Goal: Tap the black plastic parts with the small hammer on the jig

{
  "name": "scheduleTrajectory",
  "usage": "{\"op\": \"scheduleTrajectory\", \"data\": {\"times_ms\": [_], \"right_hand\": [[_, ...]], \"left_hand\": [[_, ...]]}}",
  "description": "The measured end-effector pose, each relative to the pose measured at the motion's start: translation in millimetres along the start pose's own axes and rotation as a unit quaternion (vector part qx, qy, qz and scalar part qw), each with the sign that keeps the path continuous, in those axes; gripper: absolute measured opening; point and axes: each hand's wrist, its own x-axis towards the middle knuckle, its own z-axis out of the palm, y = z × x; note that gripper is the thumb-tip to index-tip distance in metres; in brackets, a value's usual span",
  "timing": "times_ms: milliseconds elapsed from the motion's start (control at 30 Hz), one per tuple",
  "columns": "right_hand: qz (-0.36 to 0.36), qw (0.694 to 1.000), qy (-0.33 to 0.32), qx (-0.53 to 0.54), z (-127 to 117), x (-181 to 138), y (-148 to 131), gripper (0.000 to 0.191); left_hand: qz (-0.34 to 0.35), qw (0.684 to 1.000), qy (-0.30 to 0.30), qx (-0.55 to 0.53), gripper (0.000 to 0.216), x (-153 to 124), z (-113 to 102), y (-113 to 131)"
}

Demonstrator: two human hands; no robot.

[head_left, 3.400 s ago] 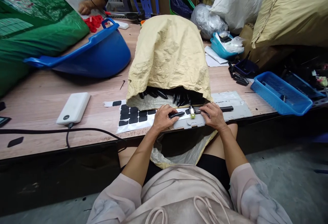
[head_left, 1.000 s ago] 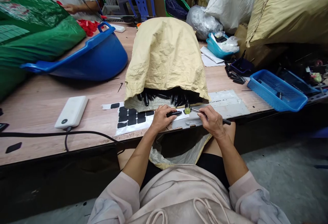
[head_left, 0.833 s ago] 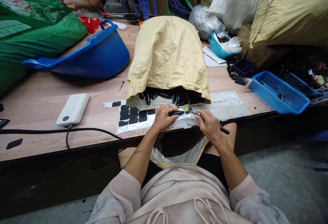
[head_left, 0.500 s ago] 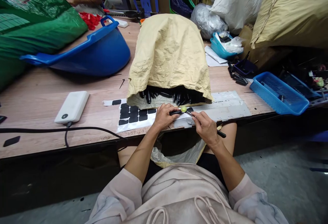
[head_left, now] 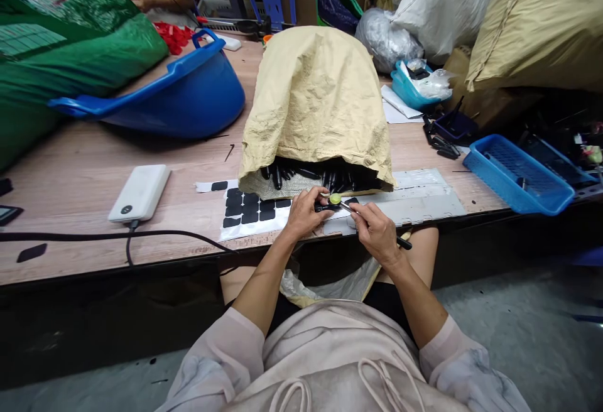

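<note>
My left hand [head_left: 304, 214] pins a small black part [head_left: 325, 206] flat on the table near its front edge. My right hand [head_left: 377, 233] grips a small hammer by its black handle; the yellow-green head [head_left: 335, 198] rests on the part right beside my left fingers. Just behind stands a tan woven sack [head_left: 320, 101] lying open toward me, with many black parts [head_left: 325, 179] spilling from its mouth. A white sheet of black adhesive pads [head_left: 247, 210] lies to the left of my left hand. A grey flat plate [head_left: 424, 195] lies under and to the right of my hands.
A white power bank [head_left: 140, 192] with a black cable [head_left: 141, 236] lies at the left. A tipped blue tub [head_left: 179, 95] and green sack [head_left: 56, 48] sit behind it. A blue basket [head_left: 518, 173] is at the right. Another person's hand [head_left: 141, 0] works far left.
My right hand swung the hammer from lying to the right across the plate toward the left, bringing its head down onto the part my left hand holds. The left hand stayed put.
</note>
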Motion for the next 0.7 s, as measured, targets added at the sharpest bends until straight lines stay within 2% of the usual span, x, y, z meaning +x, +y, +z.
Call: {"op": "scheduleTrajectory", "data": {"times_ms": [133, 267, 367, 700], "right_hand": [[0.0, 0.999, 0.019, -0.029, -8, 5, 18, 0.027], [-0.043, 0.993, -0.002, -0.109, -12, 11, 47, 0.024], [-0.063, 0.991, -0.014, -0.119, -11, 11, 62, 0.023], [-0.066, 0.989, 0.032, -0.126, -2, 1, 62, 0.023]], "left_hand": [[0.013, 1.0, 0.002, 0.0, 0.04, -1, 0, -1], [0.033, 0.999, 0.007, -0.008, 0.031, -1, 1, -5], [0.049, 0.999, 0.001, -0.002, 0.022, 0, 2, -8], [0.045, 0.999, -0.013, 0.016, 0.019, -1, 2, -10]]}}
